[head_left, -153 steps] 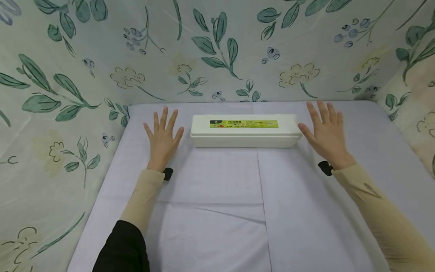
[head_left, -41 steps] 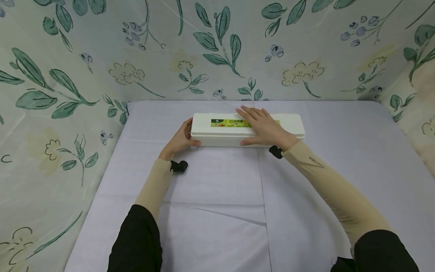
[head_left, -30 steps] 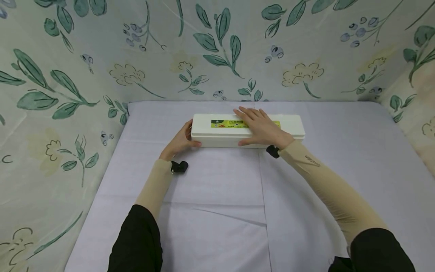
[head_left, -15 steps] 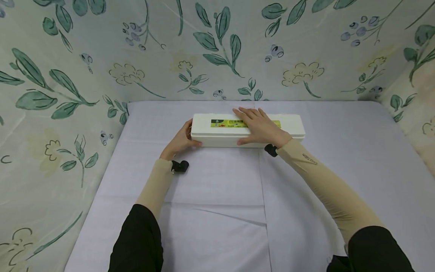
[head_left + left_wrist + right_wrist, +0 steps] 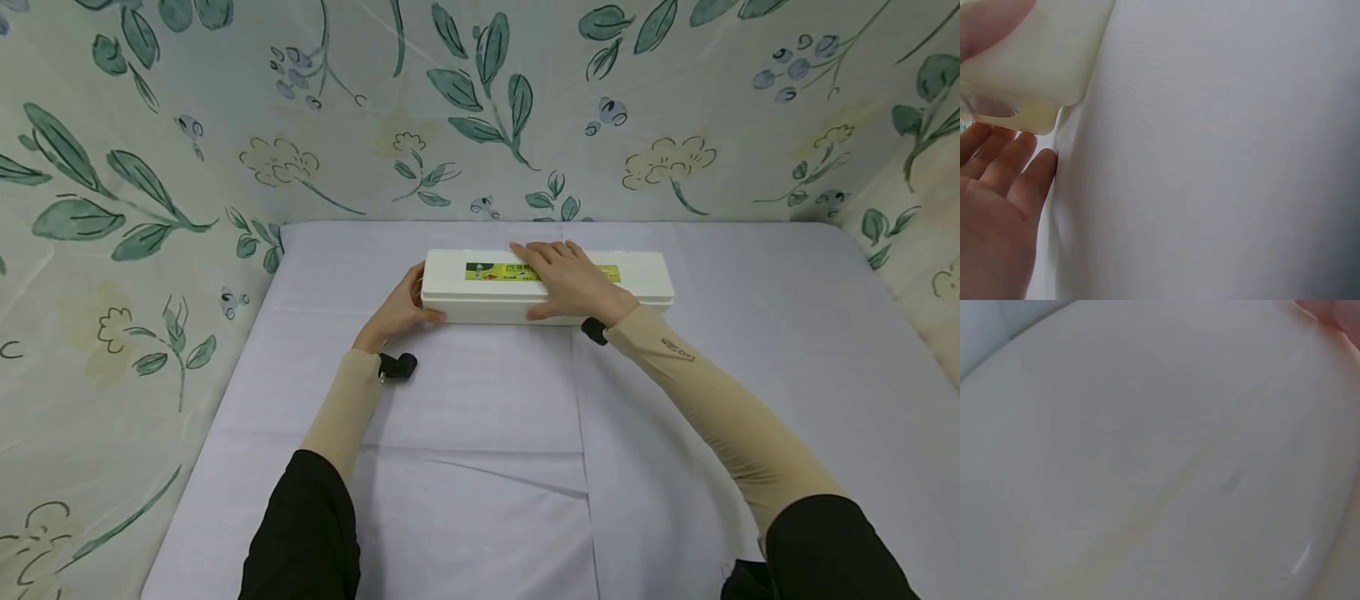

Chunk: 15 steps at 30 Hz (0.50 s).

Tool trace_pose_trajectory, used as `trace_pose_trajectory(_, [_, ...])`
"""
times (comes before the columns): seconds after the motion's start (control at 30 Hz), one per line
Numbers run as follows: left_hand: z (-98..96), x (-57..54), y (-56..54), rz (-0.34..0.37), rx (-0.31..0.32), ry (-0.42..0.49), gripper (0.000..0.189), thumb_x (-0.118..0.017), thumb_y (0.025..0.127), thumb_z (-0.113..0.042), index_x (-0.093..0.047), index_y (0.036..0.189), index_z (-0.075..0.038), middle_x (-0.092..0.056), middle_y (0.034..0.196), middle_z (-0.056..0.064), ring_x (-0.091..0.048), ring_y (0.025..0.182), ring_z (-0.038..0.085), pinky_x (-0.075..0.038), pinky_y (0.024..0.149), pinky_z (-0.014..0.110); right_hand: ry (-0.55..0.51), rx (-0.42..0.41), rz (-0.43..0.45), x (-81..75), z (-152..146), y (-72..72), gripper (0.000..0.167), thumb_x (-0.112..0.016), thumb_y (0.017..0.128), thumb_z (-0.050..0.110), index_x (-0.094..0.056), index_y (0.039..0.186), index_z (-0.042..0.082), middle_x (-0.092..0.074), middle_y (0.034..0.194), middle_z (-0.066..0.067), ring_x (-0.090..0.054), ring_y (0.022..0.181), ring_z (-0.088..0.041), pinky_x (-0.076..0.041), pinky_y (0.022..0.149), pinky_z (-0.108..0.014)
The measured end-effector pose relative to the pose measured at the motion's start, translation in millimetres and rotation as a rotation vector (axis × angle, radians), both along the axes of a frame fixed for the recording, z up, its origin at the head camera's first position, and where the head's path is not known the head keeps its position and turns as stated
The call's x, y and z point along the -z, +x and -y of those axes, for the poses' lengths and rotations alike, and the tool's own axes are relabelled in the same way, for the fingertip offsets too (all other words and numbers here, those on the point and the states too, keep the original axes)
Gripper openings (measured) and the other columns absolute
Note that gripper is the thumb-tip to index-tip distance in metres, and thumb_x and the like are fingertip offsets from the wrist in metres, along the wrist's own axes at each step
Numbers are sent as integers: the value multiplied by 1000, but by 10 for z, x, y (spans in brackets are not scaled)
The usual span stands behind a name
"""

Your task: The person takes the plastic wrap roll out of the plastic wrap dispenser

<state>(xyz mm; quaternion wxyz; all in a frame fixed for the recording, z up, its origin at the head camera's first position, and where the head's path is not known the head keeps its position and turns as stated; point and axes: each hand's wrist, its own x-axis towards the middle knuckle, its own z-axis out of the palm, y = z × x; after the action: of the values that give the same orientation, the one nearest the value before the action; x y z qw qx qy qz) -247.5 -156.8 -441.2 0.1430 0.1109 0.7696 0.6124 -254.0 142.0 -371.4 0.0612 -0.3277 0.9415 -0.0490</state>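
A long white cling film box (image 5: 480,312) with a yellow-green label (image 5: 491,272) lies lengthwise near the table's back edge in the head view. Its lid is down. At the left end, my left hand (image 5: 393,310) holds the box, thumb on the front face and fingers around the end. The left wrist view shows fingertips (image 5: 1022,142) against the end of the box, beside a rounded opening. My right hand (image 5: 577,283) grips the box across the lid right of centre, thumb on the front and fingers toward the back edge, covering part of the label. Only blurred white surface fills most of the right wrist view.
A white cloth with creases (image 5: 480,483) covers the table. Floral curtains (image 5: 337,108) hang behind it and along both sides. Black wrist cameras (image 5: 397,367) sit on both wrists.
From lying spread at either side of the box, both hands have come onto it. Over the last second the right hand has slid slightly left along it. The box stays in place.
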Motion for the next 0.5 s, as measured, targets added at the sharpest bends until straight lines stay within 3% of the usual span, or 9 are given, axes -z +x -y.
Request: trace_pose_trajectory(0.5, [0,53,-24,-12,-16,-1,104,-79,71,7,-14,152,-7,-24,154,10,-24,140,26,-20,114,39,65,6,20,-85,126,26,97,-74,77,30,-17,152,3,-30,148,-21,-27,134,-40,-16,112,-52])
